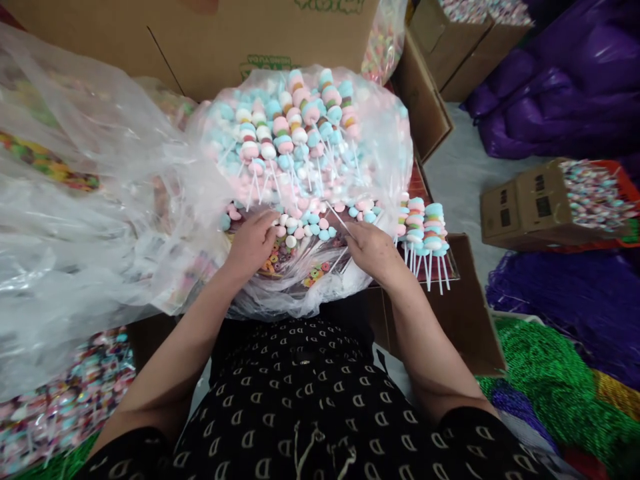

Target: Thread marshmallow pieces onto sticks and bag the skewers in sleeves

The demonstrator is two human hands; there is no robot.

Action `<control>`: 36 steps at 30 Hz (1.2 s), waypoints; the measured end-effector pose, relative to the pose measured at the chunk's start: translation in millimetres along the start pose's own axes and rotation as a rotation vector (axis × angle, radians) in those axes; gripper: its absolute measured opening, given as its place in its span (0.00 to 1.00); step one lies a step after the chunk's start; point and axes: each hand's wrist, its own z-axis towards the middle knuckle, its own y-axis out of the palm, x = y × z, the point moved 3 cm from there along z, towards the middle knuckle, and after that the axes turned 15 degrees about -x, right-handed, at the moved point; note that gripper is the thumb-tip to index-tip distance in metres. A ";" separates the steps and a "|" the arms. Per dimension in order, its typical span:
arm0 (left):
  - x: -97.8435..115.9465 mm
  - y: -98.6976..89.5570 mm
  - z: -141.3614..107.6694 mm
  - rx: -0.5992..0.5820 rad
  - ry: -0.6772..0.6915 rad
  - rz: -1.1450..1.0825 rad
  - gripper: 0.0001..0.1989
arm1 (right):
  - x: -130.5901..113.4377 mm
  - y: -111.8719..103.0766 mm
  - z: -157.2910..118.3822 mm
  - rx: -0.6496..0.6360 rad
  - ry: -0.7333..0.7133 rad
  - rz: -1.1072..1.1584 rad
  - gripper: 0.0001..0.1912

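My right hand (pixel 374 248) pinches a thin white stick (pixel 337 217), which points up and to the left over the loose candies. My left hand (pixel 254 241) has its fingers drawn together at the left edge of a patch of small pink, blue and white marshmallows (pixel 299 227); whatever they hold is hidden. Between and below the hands lie ring-shaped gummy candies (pixel 315 273) and clear plastic film (pixel 300 301). Just beyond, several finished marshmallow skewers (pixel 300 137) rest in rows on a big plastic bag of marshmallows (pixel 383 133).
More marshmallow skewers (pixel 425 227) lie at the right edge of the work surface, above an open carton (pixel 463 303). A large cardboard box (pixel 210 40) stands behind. Crumpled clear plastic (pixel 100 233) covers the left side. Purple bags (pixel 565 87) and green strands (pixel 555 387) are at the right.
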 end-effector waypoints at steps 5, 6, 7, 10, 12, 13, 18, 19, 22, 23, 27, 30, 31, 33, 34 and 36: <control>0.4 -1.0 -1.4 -0.008 -0.043 0.056 0.21 | -9.3 9.8 -4.0 0.032 -0.076 0.123 0.20; 0.3 -1.7 -1.7 -0.009 -0.055 0.077 0.22 | -14.7 12.2 -1.0 0.026 -0.094 0.144 0.20; 0.0 -2.6 -2.5 -0.010 -0.071 0.102 0.22 | -21.1 14.4 2.9 0.018 -0.105 0.156 0.20; -2.3 -5.2 -6.9 -0.015 -0.136 0.179 0.23 | -42.8 19.8 17.5 -0.020 -0.072 0.132 0.22; -4.4 -6.3 -10.2 -0.034 -0.160 0.205 0.21 | -55.5 22.0 26.6 -0.058 -0.015 0.082 0.23; -5.4 -6.7 -11.4 -0.044 -0.161 0.207 0.20 | -60.4 22.6 30.2 -0.077 0.015 0.056 0.23; -10.8 -7.8 -13.8 -0.031 -0.120 0.166 0.18 | -67.7 23.5 37.5 -0.125 0.081 -0.016 0.20; -11.6 -8.0 -14.2 -0.014 -0.111 0.153 0.18 | -66.9 23.8 37.4 -0.127 0.083 -0.024 0.19; -12.6 -8.3 -17.3 0.042 -0.083 0.106 0.19 | -64.7 26.4 36.2 -0.121 0.075 -0.037 0.20; -12.4 -8.5 -18.9 0.059 -0.072 0.087 0.19 | -64.2 27.9 35.8 -0.119 0.069 -0.038 0.21; -9.7 -10.4 -24.3 0.100 -0.044 0.011 0.20 | -61.2 34.9 35.8 -0.095 0.037 -0.004 0.18; -8.3 -11.0 -24.5 0.086 -0.064 -0.015 0.20 | -55.3 37.2 35.3 -0.018 -0.001 0.092 0.14; -7.9 -11.2 -23.9 0.083 -0.072 -0.018 0.20 | -52.7 37.0 34.5 0.016 -0.013 0.137 0.12; -6.8 -12.1 -22.9 0.092 -0.075 -0.018 0.19 | -47.5 35.8 31.7 0.078 -0.035 0.239 0.11; -5.9 -13.0 -22.7 0.107 -0.072 -0.014 0.18 | -45.3 35.0 30.1 0.098 -0.046 0.293 0.11; -3.8 -15.3 -23.7 0.140 -0.066 -0.003 0.18 | -42.1 33.4 26.9 0.118 -0.060 0.395 0.10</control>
